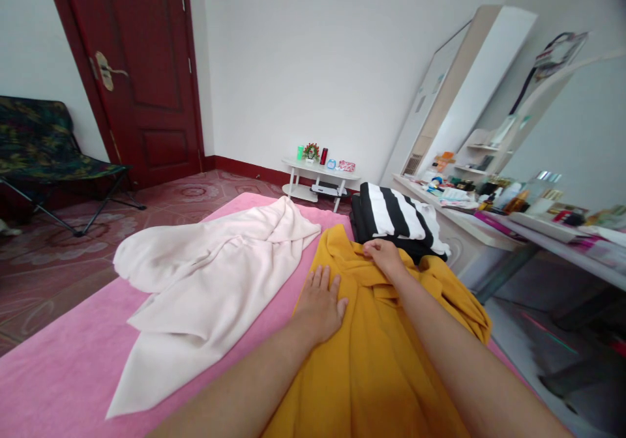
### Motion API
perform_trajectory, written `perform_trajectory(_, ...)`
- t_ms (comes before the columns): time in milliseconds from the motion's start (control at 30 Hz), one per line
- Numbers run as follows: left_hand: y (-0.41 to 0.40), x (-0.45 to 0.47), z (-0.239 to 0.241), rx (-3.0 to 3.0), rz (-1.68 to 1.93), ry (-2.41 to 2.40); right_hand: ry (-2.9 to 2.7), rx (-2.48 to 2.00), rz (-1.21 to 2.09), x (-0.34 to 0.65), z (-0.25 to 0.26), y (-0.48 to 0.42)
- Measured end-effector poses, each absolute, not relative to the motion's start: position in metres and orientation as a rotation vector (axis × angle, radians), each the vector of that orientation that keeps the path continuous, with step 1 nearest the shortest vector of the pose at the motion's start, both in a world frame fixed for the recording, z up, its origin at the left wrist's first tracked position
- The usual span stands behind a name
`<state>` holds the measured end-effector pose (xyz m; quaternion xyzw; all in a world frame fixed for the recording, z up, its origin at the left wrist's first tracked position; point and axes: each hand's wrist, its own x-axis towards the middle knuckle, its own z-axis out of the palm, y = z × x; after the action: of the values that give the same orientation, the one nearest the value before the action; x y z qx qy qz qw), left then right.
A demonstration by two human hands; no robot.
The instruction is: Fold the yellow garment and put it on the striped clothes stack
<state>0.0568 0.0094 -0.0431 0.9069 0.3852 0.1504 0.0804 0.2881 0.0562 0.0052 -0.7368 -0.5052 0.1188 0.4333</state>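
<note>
A mustard-yellow garment [372,360] with long folds is spread in front of me, its far end lying on the pink bed cover. My left hand [320,304] rests flat on its left side, fingers stretched out. Near the far end, my right hand [384,255] is closed, with fingertips pinching the cloth by a raised fold; the exact grip is partly hidden. A bunched sleeve-like part [457,294] of the same cloth lies off to the right. On the left, a cream-white garment [215,275] lies loosely spread and creased, apart from both hands.
Folded black-and-white striped clothes [396,213] are stacked just beyond my right hand. A pink bed cover [63,366] lies underneath. To the right stands a dressing table [493,233] crowded with bottles. Farther off are a low white stand [317,172], a folding chair [44,141] and a red door [141,66].
</note>
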Motion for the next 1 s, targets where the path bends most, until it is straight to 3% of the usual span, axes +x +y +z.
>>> perform_trajectory(233, 0.011, 0.057, -0.044, 2.672, 0.457, 1.145, -1.332, -1.813, 0.365, 0.251, 0.002, 0.102)
perform_trajectory(700, 0.012, 0.056, -0.044, 2.637, 0.470, 1.127, -1.303, -2.249, -0.094, 0.240, -0.017, 0.108)
perform_trajectory(1000, 0.011, 0.055, -0.041, 2.626, 0.465, 1.130, -1.874, -2.084, -0.102, 0.241, -0.017, 0.091)
